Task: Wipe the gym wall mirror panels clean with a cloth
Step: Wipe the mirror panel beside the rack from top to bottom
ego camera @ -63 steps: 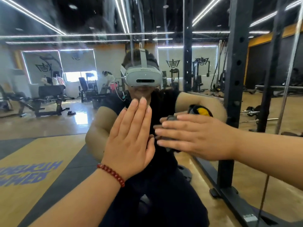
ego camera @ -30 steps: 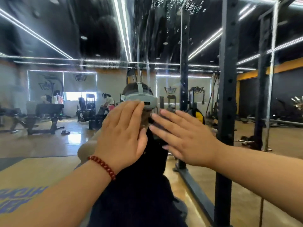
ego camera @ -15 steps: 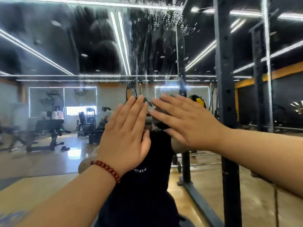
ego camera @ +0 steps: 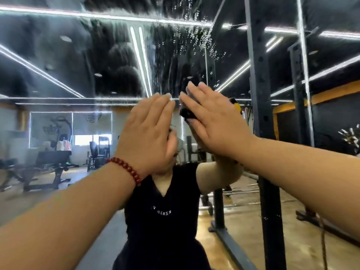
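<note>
The right hand (ego camera: 214, 123) covers nearly all of the dark cloth (ego camera: 185, 113). The left hand (ego camera: 150, 133) hides the reflected face. Both forearms leave frame.

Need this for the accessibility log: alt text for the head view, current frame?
Two bare hands press flat against a wet, streaked gym wall mirror: the left hand, with a red bead bracelet on its wrist, and the right hand over a dark cloth. Water droplets cling above the hands; a black rack upright stands at right.
</note>
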The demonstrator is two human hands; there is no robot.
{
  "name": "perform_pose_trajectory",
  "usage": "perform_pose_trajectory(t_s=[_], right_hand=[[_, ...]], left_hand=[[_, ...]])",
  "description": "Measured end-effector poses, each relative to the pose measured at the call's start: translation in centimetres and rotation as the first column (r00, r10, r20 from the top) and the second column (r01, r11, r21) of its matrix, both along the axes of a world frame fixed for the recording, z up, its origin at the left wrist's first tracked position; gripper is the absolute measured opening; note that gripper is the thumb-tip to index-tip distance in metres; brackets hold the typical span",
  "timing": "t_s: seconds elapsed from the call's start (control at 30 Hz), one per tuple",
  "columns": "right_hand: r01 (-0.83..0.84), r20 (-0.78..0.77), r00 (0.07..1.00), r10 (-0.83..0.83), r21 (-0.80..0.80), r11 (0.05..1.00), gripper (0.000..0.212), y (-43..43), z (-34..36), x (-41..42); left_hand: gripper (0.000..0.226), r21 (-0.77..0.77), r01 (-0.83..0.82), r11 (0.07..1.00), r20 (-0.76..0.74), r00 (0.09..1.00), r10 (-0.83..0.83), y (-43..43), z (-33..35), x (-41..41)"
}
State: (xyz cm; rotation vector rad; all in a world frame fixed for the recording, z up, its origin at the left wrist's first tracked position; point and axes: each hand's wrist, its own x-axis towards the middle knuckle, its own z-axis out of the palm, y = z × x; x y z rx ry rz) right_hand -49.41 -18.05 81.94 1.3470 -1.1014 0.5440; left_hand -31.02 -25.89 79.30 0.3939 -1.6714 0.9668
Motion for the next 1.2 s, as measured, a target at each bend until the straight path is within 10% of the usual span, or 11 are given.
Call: perform_pose_trajectory(t_s=[0.27, 0.5, 0.73, 0.93, 1.2], right_hand=[[-0.004, 0.052, 0.999, 0.004, -0.003, 1.0, 0.057, -0.5, -3.2, 1.0], [0.059, 0.249, 0.968, -0.024, -0.135, 0.989, 0.055, -1.4, 7.6, 3.0], [0.021, 0.013, 1.0, -0.021, 0.011, 1.0, 0.056, -0.4, 2.0, 0.9], [0.089, 0.22, 0.973, -0.07, -0.077, 0.993, 0.059, -0.5, 9.4, 2.9], [0.085, -0.247, 0.967, -0.062, 0.083, 0.993, 0.058, -1.4, 11.0, 3.0]], left_hand=[[0.067, 0.025, -0.101, 0.995, 0.033, 0.994, 0.101, -1.5, 3.6, -0.3], [0.068, -0.005, -0.154, 0.988, 0.025, 0.988, 0.154, -1.5, 3.8, -0.3], [0.072, 0.046, -0.136, 0.99, -0.003, 0.991, 0.136, -1.2, 4.0, -0.2], [0.07, 0.037, -0.111, 0.993, 0.012, 0.994, 0.111, -0.7, 4.6, 0.3], [0.071, 0.035, -0.117, 0.993, 0.061, 0.992, 0.115, -2.9, 12.1, 4.3]])
